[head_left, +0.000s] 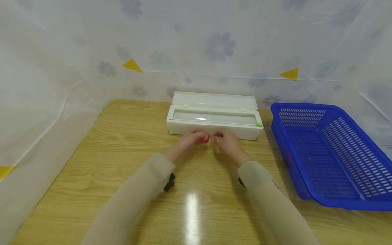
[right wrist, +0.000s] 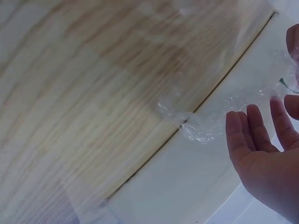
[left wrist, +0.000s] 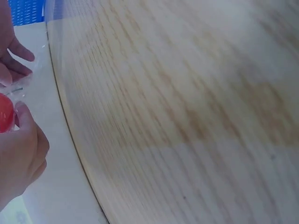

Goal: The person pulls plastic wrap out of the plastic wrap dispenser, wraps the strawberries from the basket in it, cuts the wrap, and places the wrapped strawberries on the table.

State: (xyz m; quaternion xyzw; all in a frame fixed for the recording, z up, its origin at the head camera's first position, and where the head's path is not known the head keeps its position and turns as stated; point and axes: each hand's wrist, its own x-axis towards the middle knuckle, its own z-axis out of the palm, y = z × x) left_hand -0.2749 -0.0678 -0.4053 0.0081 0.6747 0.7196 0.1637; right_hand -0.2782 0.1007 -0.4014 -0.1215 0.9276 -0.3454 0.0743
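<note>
Beige sleeves [head_left: 128, 200] are outstretched. A red fruit [head_left: 205, 137] is gripped by the left hand [head_left: 190, 136], clear film [right wrist: 203, 132] pinched by the right hand [head_left: 229, 142].

Box [head_left: 211, 125]: stands at table's [head_left: 101, 163] back
Basket [head_left: 321, 156]: sits right of box
Round item [head_left: 204, 137]: lies in left hand [head_left: 190, 139], before box
Right hand [head_left: 229, 143]: hovers right of item

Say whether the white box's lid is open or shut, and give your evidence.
Open: in the head view, the lid is tilted back behind the white box, exposing its long recess.
</note>
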